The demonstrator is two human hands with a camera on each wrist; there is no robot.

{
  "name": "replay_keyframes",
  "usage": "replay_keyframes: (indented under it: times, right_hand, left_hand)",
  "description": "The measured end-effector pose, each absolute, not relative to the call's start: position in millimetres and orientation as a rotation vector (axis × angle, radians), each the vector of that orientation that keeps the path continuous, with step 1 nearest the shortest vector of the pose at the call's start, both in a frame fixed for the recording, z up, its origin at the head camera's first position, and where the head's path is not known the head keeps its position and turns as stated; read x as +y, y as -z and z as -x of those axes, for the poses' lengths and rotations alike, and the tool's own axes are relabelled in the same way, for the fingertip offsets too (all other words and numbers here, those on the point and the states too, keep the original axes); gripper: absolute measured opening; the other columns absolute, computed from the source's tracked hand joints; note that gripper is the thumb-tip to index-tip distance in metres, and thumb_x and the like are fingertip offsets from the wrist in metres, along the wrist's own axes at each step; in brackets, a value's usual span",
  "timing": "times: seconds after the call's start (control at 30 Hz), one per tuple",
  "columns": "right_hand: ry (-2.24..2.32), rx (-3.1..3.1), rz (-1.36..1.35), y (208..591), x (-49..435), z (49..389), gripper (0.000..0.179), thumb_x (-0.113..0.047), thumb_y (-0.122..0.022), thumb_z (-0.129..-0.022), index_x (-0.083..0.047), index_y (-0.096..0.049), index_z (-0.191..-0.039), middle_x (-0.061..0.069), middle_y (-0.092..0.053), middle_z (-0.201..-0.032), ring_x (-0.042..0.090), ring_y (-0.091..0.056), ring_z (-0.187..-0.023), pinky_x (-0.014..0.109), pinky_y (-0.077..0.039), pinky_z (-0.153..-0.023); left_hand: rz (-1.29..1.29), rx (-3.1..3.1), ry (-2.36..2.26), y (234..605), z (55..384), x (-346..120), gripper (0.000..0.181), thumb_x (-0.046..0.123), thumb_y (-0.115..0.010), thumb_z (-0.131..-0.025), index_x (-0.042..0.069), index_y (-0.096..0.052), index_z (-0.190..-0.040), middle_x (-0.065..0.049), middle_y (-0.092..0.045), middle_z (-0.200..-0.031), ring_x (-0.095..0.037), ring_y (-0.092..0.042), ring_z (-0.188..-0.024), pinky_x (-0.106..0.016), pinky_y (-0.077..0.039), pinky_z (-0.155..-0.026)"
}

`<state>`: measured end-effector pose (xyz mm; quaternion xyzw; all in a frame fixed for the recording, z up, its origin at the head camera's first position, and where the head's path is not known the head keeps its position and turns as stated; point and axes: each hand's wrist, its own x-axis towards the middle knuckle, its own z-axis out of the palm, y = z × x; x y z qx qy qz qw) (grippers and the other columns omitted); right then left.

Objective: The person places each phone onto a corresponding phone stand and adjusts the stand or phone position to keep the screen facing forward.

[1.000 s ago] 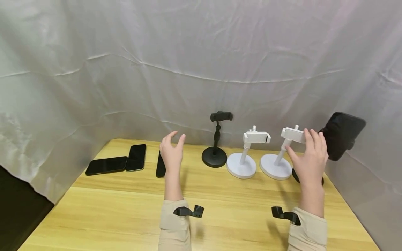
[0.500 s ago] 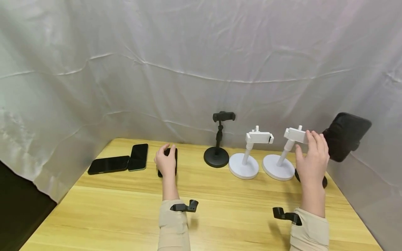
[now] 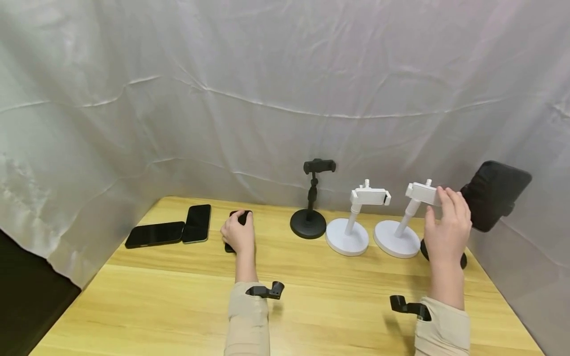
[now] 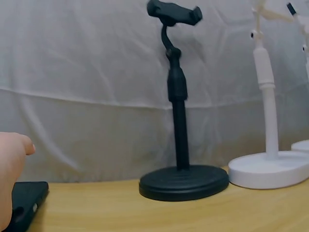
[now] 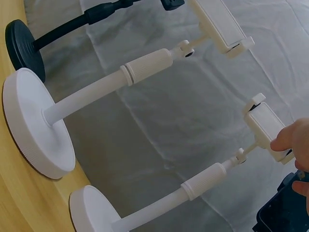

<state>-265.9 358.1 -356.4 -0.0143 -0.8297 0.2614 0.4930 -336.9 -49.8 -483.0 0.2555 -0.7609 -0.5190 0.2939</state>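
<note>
My left hand (image 3: 239,236) reaches over a black phone (image 3: 243,218) lying on the wooden table, thumb and fingers bent around its edges. Much of that phone is hidden beneath the hand; in the left wrist view one end of the phone (image 4: 30,199) shows at the table surface. On the right side, my right hand (image 3: 447,232) is raised with its fingers loosely extended. Its fingertips overlap the clamp of the right-hand white phone stand (image 3: 398,240). Behind that hand, another black phone (image 3: 498,195) sits tilted in a stand whose black base (image 3: 464,260) is partly hidden.
Two more black phones lie side by side at the left, one crosswise (image 3: 155,234) and one lengthwise (image 3: 197,223). A black phone stand (image 3: 308,224) and a second white stand (image 3: 347,237) occupy the table's back. A pale curtain (image 3: 267,138) hangs right behind them.
My left hand has come down onto the phone, its fingers and thumb closing in at the edges. The right hand stays near the white stand, with its thumb now closer to the fingers.
</note>
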Motion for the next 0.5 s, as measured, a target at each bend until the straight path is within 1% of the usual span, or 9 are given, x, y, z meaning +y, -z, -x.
replay_keyframes:
  times: [0.2, 0.5]
  right_hand:
    - [-0.644, -2.006, 0.027, 355.8, 358.4, 266.1, 0.044, 0.002, -0.064, -0.089, -0.002, -0.059, -0.132, 0.021, -0.056, -0.136, 0.04, -0.042, -0.137, 0.056, -0.029, -0.114]
    - [-0.692, -2.034, 0.056, 354.6, 357.3, 264.5, 0.046, 0.001, -0.065, -0.088, -0.004, -0.058, -0.134, 0.019, -0.054, -0.139, 0.038, -0.041, -0.137, 0.053, -0.028, -0.117]
  left_hand:
    - [-0.699, -2.077, 1.324, 483.9, 337.6, -45.1, 0.029, 0.034, -0.069, -0.089, 0.017, -0.07, -0.112, -0.013, -0.057, -0.132, -0.039, -0.033, -0.134, -0.057, -0.021, -0.109]
    - [-0.733, -2.12, 1.3, 485.4, 336.9, -44.1, 0.03, 0.031, -0.069, -0.089, 0.016, -0.069, -0.114, -0.014, -0.054, -0.134, -0.038, -0.03, -0.135, -0.056, -0.018, -0.11]
